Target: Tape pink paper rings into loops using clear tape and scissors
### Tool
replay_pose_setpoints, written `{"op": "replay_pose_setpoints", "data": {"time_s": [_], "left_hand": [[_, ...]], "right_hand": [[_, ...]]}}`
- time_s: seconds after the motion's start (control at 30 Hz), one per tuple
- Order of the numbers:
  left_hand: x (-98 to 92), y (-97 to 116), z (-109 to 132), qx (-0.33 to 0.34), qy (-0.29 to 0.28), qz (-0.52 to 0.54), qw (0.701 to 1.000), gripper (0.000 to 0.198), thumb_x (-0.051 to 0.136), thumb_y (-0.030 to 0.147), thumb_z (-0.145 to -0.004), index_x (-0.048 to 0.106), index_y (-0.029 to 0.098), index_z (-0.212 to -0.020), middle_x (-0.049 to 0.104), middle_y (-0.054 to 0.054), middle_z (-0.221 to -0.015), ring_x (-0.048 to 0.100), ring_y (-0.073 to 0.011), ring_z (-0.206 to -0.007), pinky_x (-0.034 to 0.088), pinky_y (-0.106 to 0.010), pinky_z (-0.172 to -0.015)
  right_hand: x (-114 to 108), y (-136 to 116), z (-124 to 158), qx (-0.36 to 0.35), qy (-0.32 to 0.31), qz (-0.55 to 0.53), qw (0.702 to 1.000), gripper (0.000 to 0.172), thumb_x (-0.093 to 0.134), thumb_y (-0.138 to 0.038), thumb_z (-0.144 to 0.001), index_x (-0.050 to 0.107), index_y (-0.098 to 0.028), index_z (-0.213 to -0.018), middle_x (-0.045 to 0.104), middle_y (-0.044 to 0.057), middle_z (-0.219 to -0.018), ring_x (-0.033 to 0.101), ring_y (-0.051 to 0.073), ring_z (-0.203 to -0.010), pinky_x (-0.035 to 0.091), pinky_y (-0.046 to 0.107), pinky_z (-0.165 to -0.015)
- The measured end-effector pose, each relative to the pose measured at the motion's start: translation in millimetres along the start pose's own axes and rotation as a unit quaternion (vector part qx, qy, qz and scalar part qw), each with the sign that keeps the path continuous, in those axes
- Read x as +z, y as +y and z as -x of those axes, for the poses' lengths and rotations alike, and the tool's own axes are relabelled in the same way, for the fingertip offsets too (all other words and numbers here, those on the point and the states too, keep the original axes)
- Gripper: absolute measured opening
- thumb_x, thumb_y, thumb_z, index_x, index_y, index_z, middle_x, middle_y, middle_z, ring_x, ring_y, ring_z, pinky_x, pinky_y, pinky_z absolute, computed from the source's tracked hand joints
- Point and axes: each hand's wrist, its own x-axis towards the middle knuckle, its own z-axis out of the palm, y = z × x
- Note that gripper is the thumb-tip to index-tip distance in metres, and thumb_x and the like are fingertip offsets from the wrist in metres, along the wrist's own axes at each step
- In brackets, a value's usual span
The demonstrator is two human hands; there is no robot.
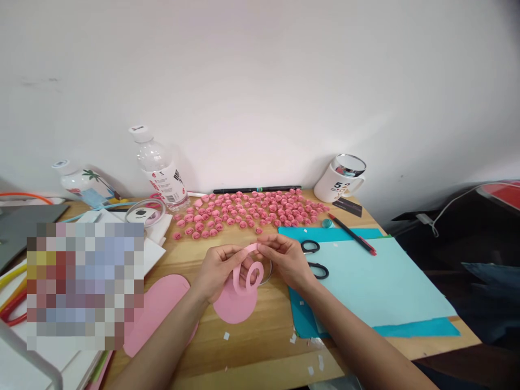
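Note:
Between my two hands is a pink spiral paper strip [238,279], its curled inner end hanging down. My left hand [221,268] pinches the strip between thumb and fingers. Close by, my right hand [286,257] pinches the strip's upper end. Beneath the strip lies a pink paper circle [234,309] on the table. A ring-shaped object [267,272], probably a tape roll, is partly hidden behind the strip and my right hand. Black-handled scissors [319,270] lie just right of that hand, their blades mostly covered. Many small rolled pink paper roses [244,211] spread across the table beyond my hands.
Blue paper sheets [377,281] cover the right side, with a pen [353,234] on them. A mug [340,179] stands at the back right. A water bottle [160,168] stands at the back left. More pink paper [160,309] lies by my left forearm. Paper scraps [293,338] dot the front.

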Motion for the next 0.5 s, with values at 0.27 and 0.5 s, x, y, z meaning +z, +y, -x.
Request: {"op": "replay_pose_setpoints", "data": {"time_s": [0.27,0.5], "left_hand": [[2.5,0.7,0.0,0.009,-0.018,-0.026,0.999,0.025,0.067,0.035,-0.072,0.065,0.010,-0.067,0.065,-0.003,-0.055,0.058,-0.0108,-0.046,0.045,-0.019,-0.045],[2.5,1.4,0.4,0.012,-0.016,-0.023,1.000,0.026,0.068,0.036,-0.071,0.065,0.011,-0.066,0.063,-0.002,-0.054,0.057,-0.0099,-0.046,0.043,-0.019,-0.044]], "right_hand": [[3.0,-3.3,2.0,-0.014,-0.014,0.025,0.999,0.018,0.076,-0.028,-0.063,0.063,-0.016,-0.067,0.064,-0.001,-0.060,0.057,0.010,-0.056,0.046,0.023,-0.057],[0.4,0.8,-0.2,-0.011,-0.004,0.027,1.000,0.018,0.076,-0.029,-0.062,0.067,-0.017,-0.071,0.065,0.000,-0.060,0.059,0.012,-0.057,0.047,0.026,-0.060]]}}
